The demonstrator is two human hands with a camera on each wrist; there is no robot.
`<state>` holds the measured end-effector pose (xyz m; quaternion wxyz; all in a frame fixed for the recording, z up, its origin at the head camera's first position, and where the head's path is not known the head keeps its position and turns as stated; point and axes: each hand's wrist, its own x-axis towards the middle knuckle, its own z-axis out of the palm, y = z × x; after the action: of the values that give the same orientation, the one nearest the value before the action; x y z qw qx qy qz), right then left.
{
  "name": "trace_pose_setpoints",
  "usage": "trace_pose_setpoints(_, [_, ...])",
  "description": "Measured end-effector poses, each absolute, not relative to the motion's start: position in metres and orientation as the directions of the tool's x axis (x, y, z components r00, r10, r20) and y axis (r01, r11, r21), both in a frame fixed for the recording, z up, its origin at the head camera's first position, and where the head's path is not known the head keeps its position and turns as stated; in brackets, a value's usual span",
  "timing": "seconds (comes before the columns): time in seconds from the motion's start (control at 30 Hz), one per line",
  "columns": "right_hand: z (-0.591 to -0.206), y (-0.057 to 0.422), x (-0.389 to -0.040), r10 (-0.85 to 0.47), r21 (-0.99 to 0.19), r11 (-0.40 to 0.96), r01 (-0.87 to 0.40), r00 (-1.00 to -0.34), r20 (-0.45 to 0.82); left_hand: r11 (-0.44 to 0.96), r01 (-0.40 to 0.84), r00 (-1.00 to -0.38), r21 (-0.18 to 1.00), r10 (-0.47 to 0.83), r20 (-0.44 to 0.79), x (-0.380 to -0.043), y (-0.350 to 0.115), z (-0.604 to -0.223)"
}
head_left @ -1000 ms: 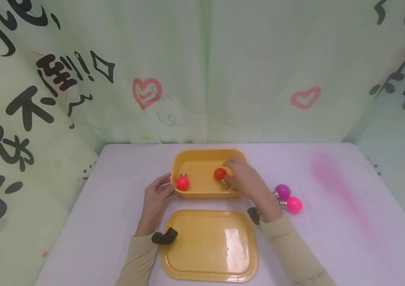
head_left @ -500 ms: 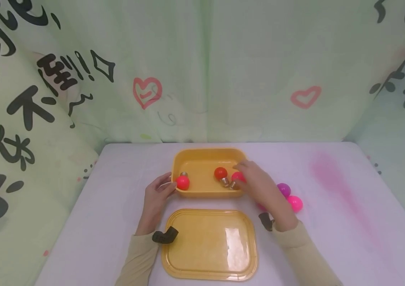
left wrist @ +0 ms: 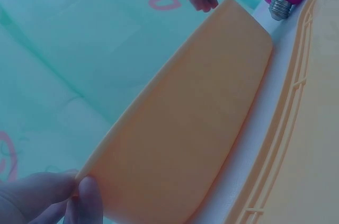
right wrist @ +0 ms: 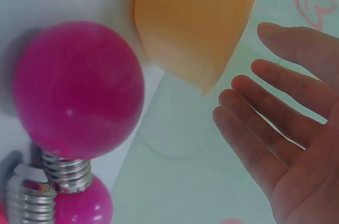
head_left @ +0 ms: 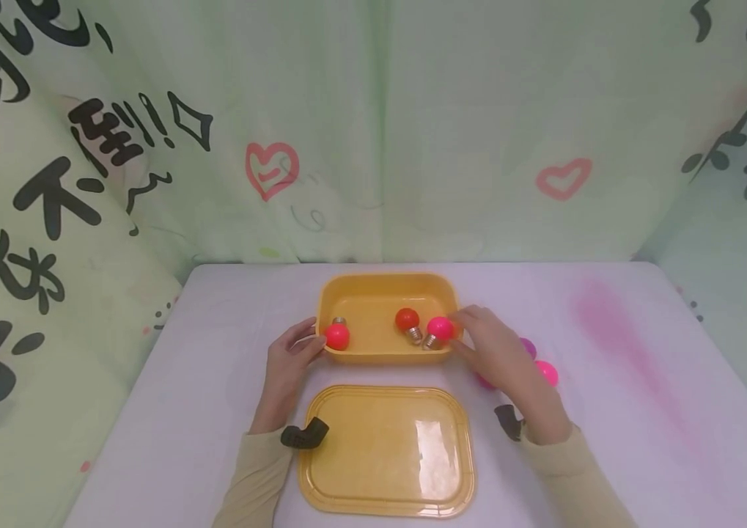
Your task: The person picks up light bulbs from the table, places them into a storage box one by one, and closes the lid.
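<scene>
My left hand (head_left: 290, 370) pinches the left rim of a yellow plastic box (head_left: 373, 297) between thumb and fingers. Three small light bulbs lie inside the box: a pinkish-red bulb (head_left: 337, 337) at the left, a red bulb (head_left: 407, 320) right of the middle, and a pink bulb (head_left: 440, 328) at the right end. My right hand (head_left: 501, 352) is at the box's right rim, fingers extended and holding nothing, as the right wrist view (right wrist: 296, 123) shows. Below its wrist a purple bulb (right wrist: 79, 89) lies on the table with other bulbs, partly hidden in the head view.
A yellow lid (head_left: 383, 451) lies flat on the white table (head_left: 611, 440) in front of the box. Beside the right forearm rests a bright pink bulb (head_left: 547, 372). A pale green curtain (head_left: 465, 132) hangs behind the table.
My right hand has let go of the pink bulb inside the box and drawn back to the right, over the rim. The left hand has stayed on the box.
</scene>
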<state>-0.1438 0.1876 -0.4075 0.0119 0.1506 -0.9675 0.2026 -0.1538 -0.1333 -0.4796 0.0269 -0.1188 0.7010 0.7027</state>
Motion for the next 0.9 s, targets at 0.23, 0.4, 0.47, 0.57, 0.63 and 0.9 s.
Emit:
trace_pose_setpoints(0.23, [-0.410, 0.198, -0.135, -0.264, -0.371, 0.886, -0.277, -0.961, 0.088, -0.033, -0.177, -0.976, 0.984, -0.120, -0.180, -0.153, -0.135, -0.479])
trace_pose_setpoints(0.4, [-0.414, 0.205, -0.129, -0.272, -0.359, 0.886, -0.294, -0.956, 0.112, -0.050, -0.171, -0.978, 0.984, -0.113, -0.175, -0.152, -0.135, -0.479])
trace_pose_setpoints(0.47, [-0.415, 0.208, -0.128, -0.268, -0.359, 0.888, -0.289, -0.957, 0.107, -0.057, -0.174, -0.977, 0.983, -0.114, -0.180, -0.153, -0.135, -0.479])
trace_pose_setpoints(0.57, [-0.417, 0.211, -0.127, -0.277, -0.354, 0.885, -0.303, -0.953, 0.124, -0.062, -0.178, -0.977, 0.982, -0.110, -0.184, -0.153, -0.135, -0.479])
trace_pose_setpoints(0.63, [-0.418, 0.213, -0.126, -0.285, -0.350, 0.882, -0.317, -0.948, 0.140, -0.068, -0.181, -0.976, 0.981, -0.111, -0.187, -0.153, -0.135, -0.479])
trace_pose_setpoints(0.9, [-0.423, 0.217, -0.123, -0.315, -0.340, 0.874, -0.348, -0.937, 0.152, -0.058, -0.184, -0.974, 0.981, -0.125, -0.190, -0.154, -0.134, -0.479])
